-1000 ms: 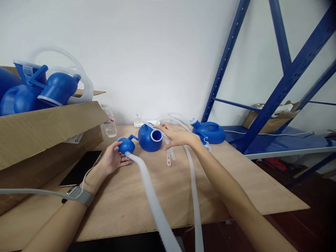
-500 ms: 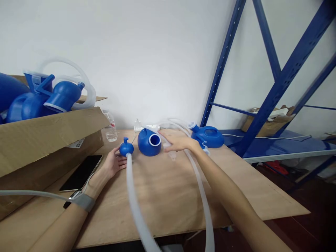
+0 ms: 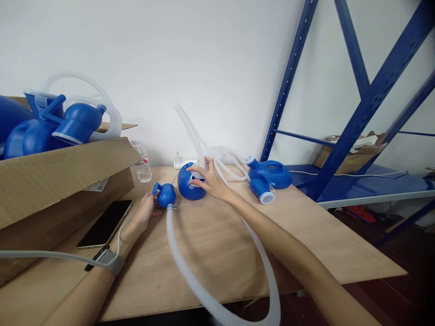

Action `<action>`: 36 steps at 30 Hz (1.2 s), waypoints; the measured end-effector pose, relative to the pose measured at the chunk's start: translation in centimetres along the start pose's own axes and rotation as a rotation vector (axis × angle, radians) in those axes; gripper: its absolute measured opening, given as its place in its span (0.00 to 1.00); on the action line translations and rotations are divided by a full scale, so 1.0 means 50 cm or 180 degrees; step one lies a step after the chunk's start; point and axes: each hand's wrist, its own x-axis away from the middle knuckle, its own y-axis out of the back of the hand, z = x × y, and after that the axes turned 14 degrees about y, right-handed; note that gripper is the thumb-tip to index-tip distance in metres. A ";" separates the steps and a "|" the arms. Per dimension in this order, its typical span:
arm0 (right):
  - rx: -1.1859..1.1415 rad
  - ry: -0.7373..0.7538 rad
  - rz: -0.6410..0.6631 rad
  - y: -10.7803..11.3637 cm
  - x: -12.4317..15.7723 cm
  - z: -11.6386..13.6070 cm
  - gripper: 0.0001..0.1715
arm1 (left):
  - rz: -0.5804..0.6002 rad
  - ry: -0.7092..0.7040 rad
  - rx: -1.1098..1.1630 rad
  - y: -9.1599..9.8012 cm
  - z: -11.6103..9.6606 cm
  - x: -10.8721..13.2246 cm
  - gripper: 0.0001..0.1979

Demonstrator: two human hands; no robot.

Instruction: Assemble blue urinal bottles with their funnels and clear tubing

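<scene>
Head view. The right hand is curled fairly narrow, with thumb and fingers about a translucent white plastic cap at the mouth of a rounded blue plastic bottle. Whether the cap is seated cannot be told, since the fingers cover the joint. A blurred length of translucent tubing rises above the right hand. The left hand lies against the handle side of a blue plastic bulb; its grip is partly hidden and cannot be judged.

Recommended handling: hold the cap square to the mouth and apply even pressure. The bottle appears unsupported by the left hand and may roll or slide; bracing its body is advisable.

Obstruction: a thick translucent white hose runs from the bulb, drops past the front edge of the wooden counter and loops back beneath the right forearm. It may drag on the bulb. A grey cable crosses the left wrist and could snag.

Surroundings: right of the right hand stand a blue plastic jug and a blue cup-shaped part with white rim. Left of the left hand lie a black phone and a brown cardboard box.
</scene>
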 end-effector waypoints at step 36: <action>-0.0178 0.0746 -0.0114 0.052 -0.007 0.005 0.24 | -0.0615 -0.0415 -0.0797 -0.003 0.020 -0.021 0.16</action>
